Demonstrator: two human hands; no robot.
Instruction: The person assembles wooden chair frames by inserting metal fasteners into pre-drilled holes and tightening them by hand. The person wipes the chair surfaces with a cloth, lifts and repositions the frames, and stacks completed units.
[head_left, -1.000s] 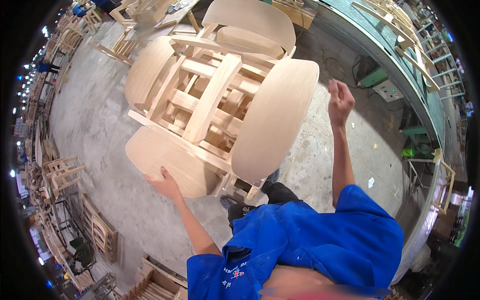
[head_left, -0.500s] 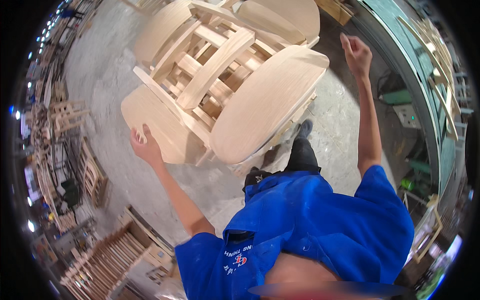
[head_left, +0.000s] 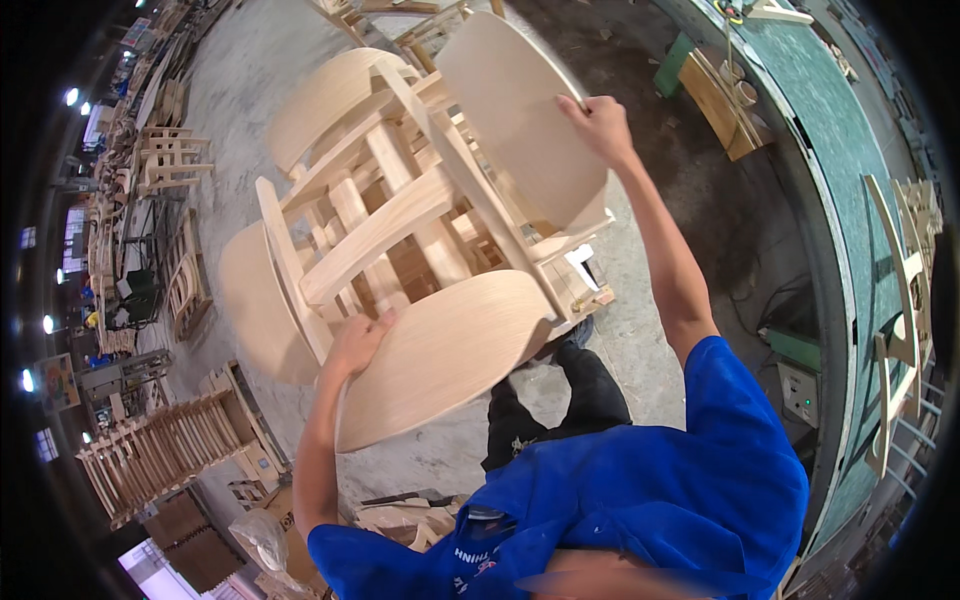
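Head view: a cluster of unfinished wooden chairs [head_left: 420, 230], nested with legs and rails interlocked, is held up in front of the body, above the concrete floor [head_left: 250, 60]. The left hand [head_left: 358, 342] is laid on the near seat panel [head_left: 440, 355], at its upper left edge, fingers spread and curled over the rim; a firm clasp cannot be confirmed. The right hand [head_left: 600, 128] is raised higher and farther out, closed over the edge of the far seat panel [head_left: 515, 110]. The cluster lies ahead and slightly left of the torso, its long axis running from lower left to upper right, roughly from one hand to the other. The left hand is the nearer to the body; the right arm is stretched almost straight. Below the load, dark trousers and a shoe [head_left: 575, 335] are seen. A green workbench [head_left: 840, 190] curves along the right, with a chair frame [head_left: 900, 330] leaning by it. Racks of slatted chair backs [head_left: 160, 450] stand at lower left, and more stacked frames [head_left: 165, 155] line the left side. Little room is left to the right.
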